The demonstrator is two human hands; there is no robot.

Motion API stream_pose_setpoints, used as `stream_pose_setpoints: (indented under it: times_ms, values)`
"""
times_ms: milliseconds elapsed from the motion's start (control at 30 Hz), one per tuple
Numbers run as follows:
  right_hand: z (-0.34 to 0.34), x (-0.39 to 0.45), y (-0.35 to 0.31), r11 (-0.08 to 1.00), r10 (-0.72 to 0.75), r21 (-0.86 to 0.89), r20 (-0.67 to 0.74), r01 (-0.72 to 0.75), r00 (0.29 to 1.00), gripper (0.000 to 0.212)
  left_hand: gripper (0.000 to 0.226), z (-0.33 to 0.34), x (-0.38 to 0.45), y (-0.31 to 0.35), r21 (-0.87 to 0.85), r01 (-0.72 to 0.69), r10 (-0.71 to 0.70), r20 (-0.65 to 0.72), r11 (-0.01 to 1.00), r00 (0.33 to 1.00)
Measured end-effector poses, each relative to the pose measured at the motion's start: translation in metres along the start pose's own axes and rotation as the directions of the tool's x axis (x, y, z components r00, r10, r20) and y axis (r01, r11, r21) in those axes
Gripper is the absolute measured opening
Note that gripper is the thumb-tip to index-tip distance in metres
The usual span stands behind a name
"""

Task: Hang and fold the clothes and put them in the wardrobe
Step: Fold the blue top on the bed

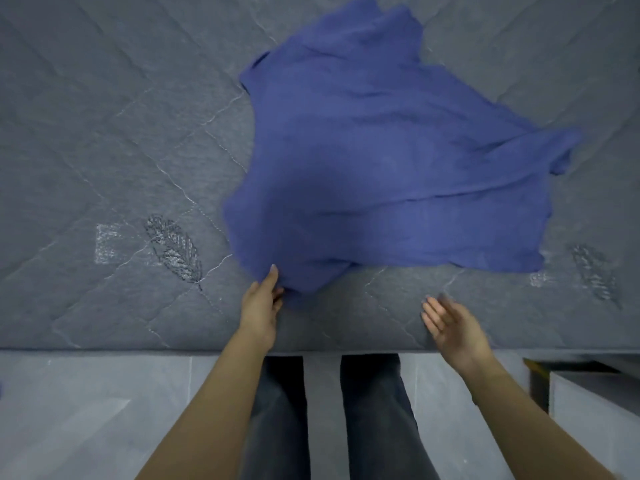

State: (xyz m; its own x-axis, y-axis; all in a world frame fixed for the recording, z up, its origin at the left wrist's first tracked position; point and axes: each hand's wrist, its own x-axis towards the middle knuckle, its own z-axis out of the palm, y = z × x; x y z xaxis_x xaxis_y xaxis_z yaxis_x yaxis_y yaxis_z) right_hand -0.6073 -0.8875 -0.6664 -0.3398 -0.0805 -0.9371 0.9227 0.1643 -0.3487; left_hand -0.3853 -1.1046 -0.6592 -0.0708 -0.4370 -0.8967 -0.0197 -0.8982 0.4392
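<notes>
Nearest, the person's dark trouser legs [374, 417] stand between both forearms. The right hand [453, 327] hangs palm-up with fingers spread and slack, holding nothing, just short of the cloth. The left hand [261, 306] pinches the near corner of the blue garment [381, 161] (its outline is blurred), which spreads beyond both hands across the grey quilted mattress [104, 133].
</notes>
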Motion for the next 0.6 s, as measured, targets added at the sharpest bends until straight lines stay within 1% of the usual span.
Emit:
stream_pose_setpoints:
  times_ms: [67,133,233,267,367,400,433,467,500,533,567,600]
  values:
    - [0.002,0.013,-0.015,0.982,-0.027,0.185,0.008,0.025,1.0,0.02,0.023,0.01,-0.004,-0.004,-0.006,-0.057,0.057,-0.017,0.998,0.998]
    - [0.01,0.023,-0.036,0.937,-0.071,0.343,0.004,0.065,0.997,0.016,0.023,0.021,-0.008,-0.008,-0.028,-0.117,0.114,-0.071,0.993,0.991]
    - [0.022,0.03,-0.065,0.889,-0.15,0.441,0.024,0.124,0.988,0.013,0.028,0.033,-0.01,-0.01,-0.051,-0.217,0.208,-0.152,0.975,0.966]
    - [0.025,0.031,-0.074,0.88,-0.168,0.455,0.035,0.134,0.985,0.016,0.03,0.035,-0.01,-0.01,-0.056,-0.253,0.239,-0.191,0.966,0.952]
    - [0.031,0.028,-0.097,0.893,-0.211,0.421,0.08,0.159,0.974,0.037,0.035,0.038,-0.015,-0.007,-0.039,-0.351,0.327,-0.283,0.936,0.902]
    - [0.029,0.027,-0.103,0.905,-0.221,0.39,0.098,0.167,0.97,0.038,0.034,0.037,-0.018,-0.007,-0.03,-0.369,0.344,-0.299,0.929,0.89]
    - [0.024,0.025,-0.108,0.92,-0.232,0.351,0.125,0.175,0.965,0.033,0.031,0.035,-0.021,-0.008,-0.022,-0.383,0.358,-0.311,0.923,0.88]
    - [0.016,0.025,-0.111,0.929,-0.234,0.319,0.118,0.186,0.965,0.023,0.028,0.032,-0.025,-0.009,-0.019,-0.398,0.371,-0.321,0.917,0.871]
    - [0.004,0.023,-0.113,0.935,-0.224,0.3,0.087,0.189,0.971,0.01,0.024,0.028,-0.029,-0.011,-0.013,-0.408,0.381,-0.332,0.913,0.863]
    - [-0.008,0.019,-0.112,0.938,-0.214,0.289,0.038,0.194,0.976,0.014,0.023,0.024,-0.034,-0.013,0.002,-0.402,0.377,-0.346,0.916,0.859]
    - [-0.023,0.018,-0.111,0.948,-0.191,0.256,-0.025,0.191,0.981,0.024,0.024,0.019,-0.038,-0.016,0.025,-0.383,0.366,-0.355,0.924,0.86]
    - [-0.039,0.016,-0.107,0.953,-0.17,0.242,-0.071,0.182,0.983,0.03,0.026,0.015,-0.042,-0.02,0.05,-0.352,0.346,-0.35,0.935,0.87]
